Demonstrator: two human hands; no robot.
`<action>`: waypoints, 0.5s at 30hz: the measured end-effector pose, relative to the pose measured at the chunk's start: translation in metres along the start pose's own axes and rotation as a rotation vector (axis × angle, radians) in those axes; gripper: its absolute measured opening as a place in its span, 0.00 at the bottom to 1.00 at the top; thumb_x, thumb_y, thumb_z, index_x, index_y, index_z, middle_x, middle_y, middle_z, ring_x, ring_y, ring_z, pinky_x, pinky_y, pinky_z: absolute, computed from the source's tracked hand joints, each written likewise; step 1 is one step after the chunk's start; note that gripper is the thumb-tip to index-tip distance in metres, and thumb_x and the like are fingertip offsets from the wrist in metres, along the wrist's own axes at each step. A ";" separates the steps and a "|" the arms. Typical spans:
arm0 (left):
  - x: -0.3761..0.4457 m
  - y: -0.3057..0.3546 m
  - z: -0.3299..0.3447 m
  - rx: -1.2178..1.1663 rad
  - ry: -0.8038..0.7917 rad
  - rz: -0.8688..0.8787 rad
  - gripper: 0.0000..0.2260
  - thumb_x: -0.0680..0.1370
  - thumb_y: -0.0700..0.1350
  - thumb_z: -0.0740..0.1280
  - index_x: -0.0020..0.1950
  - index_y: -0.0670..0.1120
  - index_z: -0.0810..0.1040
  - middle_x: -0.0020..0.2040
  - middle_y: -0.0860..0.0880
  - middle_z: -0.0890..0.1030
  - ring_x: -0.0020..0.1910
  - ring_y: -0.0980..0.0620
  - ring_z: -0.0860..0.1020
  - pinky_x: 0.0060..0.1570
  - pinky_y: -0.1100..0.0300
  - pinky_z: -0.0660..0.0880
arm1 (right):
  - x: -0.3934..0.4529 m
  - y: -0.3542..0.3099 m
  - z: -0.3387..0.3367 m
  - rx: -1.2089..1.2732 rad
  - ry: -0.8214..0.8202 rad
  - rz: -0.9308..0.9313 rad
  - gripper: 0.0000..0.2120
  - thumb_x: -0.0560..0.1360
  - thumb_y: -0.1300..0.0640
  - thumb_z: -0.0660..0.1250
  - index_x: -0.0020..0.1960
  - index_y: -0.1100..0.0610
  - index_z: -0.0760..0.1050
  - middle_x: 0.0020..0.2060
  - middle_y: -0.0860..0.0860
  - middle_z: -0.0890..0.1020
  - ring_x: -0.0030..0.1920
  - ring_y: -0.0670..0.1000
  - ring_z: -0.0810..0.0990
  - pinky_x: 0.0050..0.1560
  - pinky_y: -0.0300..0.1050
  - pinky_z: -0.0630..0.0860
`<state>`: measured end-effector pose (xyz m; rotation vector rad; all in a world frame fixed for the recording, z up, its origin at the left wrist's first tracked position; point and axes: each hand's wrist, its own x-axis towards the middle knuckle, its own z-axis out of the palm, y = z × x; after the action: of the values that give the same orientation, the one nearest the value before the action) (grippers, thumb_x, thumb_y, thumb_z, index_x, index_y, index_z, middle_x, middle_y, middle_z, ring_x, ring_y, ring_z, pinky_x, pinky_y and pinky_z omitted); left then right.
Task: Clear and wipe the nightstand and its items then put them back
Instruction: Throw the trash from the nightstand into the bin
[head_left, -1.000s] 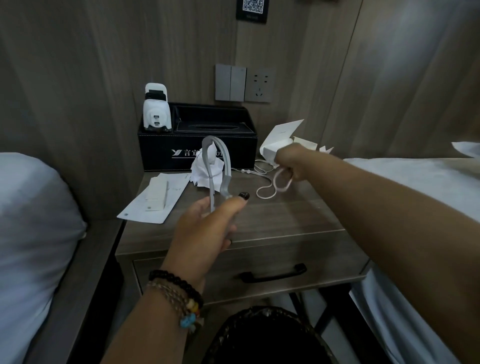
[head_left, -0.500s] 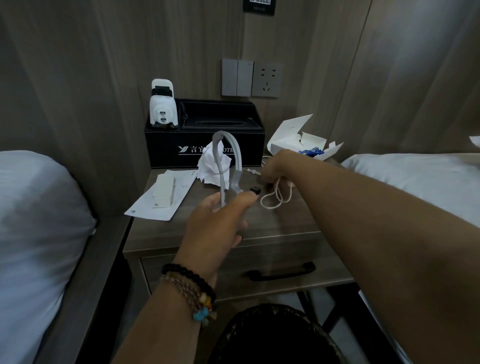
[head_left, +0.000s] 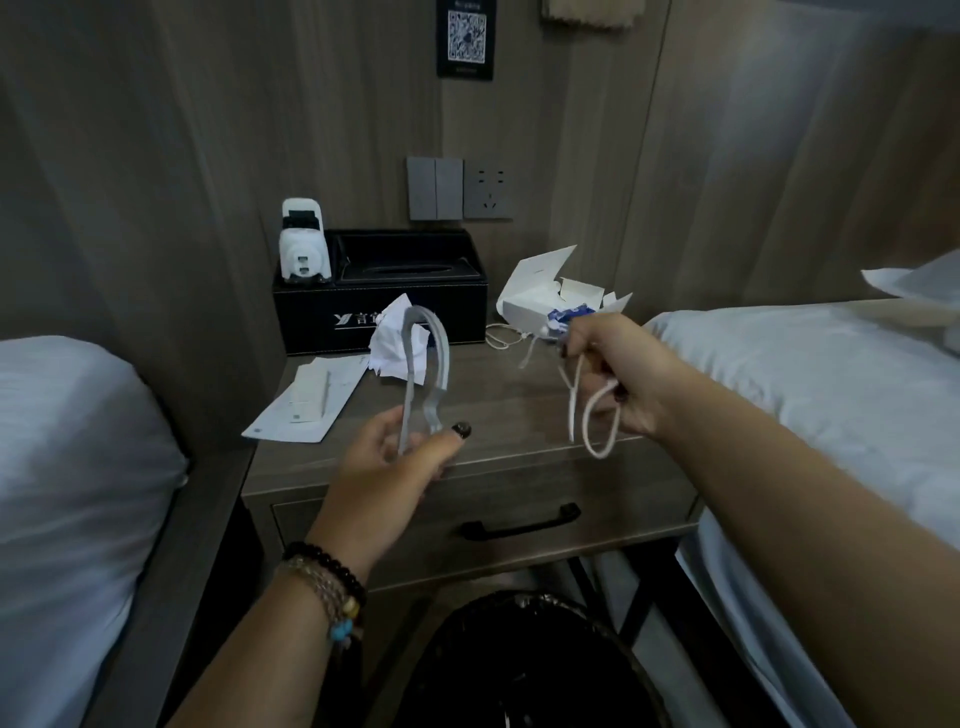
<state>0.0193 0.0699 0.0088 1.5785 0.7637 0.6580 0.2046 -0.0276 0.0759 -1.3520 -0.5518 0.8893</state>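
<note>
We see both hands raised over the front of the nightstand (head_left: 519, 415). The left hand (head_left: 395, 467) pinches the lower ends of a grey curved band (head_left: 426, 358) between thumb and fingertips; the band rises from the grip, arches over and hangs above the tabletop, clear of it. The right hand (head_left: 618, 379) has its fingers curled round a white cord (head_left: 592, 415), whose loops dangle below the fist just above the nightstand's front edge, while its far end trails back toward the open white carton (head_left: 540, 296) at the rear right. On the tabletop we note a crumpled tissue (head_left: 395, 338) behind the band, a leaflet (head_left: 306, 400) overhanging the left edge, and a black tissue box (head_left: 384, 291) at the back, bearing a small white device (head_left: 303, 249).
</note>
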 end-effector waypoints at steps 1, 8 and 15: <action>-0.006 -0.001 0.000 0.043 -0.014 0.026 0.21 0.72 0.52 0.72 0.63 0.54 0.71 0.51 0.55 0.81 0.48 0.55 0.81 0.52 0.55 0.78 | -0.017 0.006 -0.006 0.025 -0.007 -0.014 0.12 0.70 0.67 0.52 0.30 0.55 0.59 0.20 0.48 0.59 0.16 0.45 0.56 0.16 0.32 0.52; -0.036 -0.040 0.005 0.321 -0.244 0.099 0.31 0.66 0.54 0.78 0.66 0.58 0.70 0.55 0.56 0.78 0.45 0.60 0.80 0.44 0.67 0.76 | -0.076 0.065 -0.027 -0.159 0.199 -0.129 0.16 0.69 0.70 0.58 0.28 0.54 0.64 0.19 0.50 0.61 0.17 0.48 0.59 0.22 0.35 0.55; -0.050 -0.096 0.017 0.704 -0.465 -0.052 0.40 0.67 0.63 0.73 0.74 0.57 0.60 0.63 0.60 0.71 0.51 0.59 0.78 0.50 0.65 0.75 | -0.087 0.093 -0.044 -0.305 0.207 -0.146 0.14 0.73 0.65 0.64 0.30 0.55 0.70 0.18 0.47 0.66 0.19 0.47 0.62 0.23 0.38 0.60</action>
<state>-0.0094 0.0287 -0.0886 2.2295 0.7110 -0.0560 0.1681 -0.1254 -0.0094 -1.6348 -0.6341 0.5525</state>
